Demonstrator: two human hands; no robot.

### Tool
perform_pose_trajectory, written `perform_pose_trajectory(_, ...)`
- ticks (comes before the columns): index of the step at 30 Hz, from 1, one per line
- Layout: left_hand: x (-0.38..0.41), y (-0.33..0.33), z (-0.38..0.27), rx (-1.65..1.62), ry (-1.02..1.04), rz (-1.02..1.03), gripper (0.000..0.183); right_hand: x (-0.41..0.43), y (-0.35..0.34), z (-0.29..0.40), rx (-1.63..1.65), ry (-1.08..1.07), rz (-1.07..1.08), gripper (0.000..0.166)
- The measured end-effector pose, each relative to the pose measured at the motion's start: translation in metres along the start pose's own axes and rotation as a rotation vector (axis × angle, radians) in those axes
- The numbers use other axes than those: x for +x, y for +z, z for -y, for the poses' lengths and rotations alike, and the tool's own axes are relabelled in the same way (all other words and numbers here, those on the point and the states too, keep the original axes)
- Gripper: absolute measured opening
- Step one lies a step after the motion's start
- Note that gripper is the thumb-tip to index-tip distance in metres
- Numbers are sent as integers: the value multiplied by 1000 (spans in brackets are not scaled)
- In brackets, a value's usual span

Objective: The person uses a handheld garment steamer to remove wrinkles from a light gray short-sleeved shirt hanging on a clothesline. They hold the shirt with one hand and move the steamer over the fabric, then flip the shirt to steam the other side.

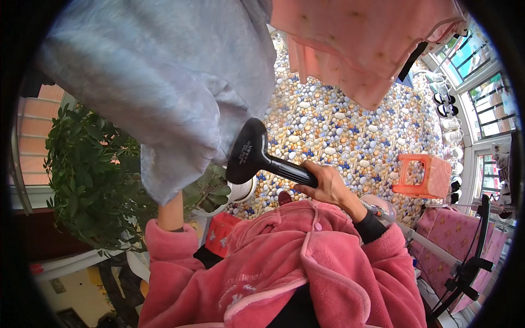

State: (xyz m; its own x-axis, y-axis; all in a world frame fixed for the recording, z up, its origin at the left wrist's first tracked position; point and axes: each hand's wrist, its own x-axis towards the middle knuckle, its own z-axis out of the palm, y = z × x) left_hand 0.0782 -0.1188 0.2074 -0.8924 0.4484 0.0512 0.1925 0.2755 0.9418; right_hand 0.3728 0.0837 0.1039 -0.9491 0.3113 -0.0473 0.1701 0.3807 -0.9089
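Observation:
My right hand [328, 182] grips the ribbed handle of a black garment steamer head [254, 153]. The steamer's wide end rests at or very near the lower right edge of a hanging grey-blue cloth [164, 69]; contact cannot be told for sure. My left forearm [170, 213] goes up behind the bottom fold of this cloth, which hides the hand itself. To the right of the cloth hangs a pink fabric item [361, 45] with a pale border.
Leafy plants [90, 176] stand on the left, with a white pot [244, 190] near my feet. On the pebble-patterned floor [328, 123] sits an orange plastic stool [426, 176]. Several shoes [451, 123] line the right wall. A red box [221, 233] is close to my body.

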Motion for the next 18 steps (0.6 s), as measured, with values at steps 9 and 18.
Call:
perform_pose_trajectory(9, 4, 5, -7, 63, 3, -12, 48, 10, 19, -24, -150, 13, -96, 37)
perform_pose_trajectory(18, 1, 5, -14, 60, -7, -30, 54, 12, 32, -39, -187, 52, -94, 39)
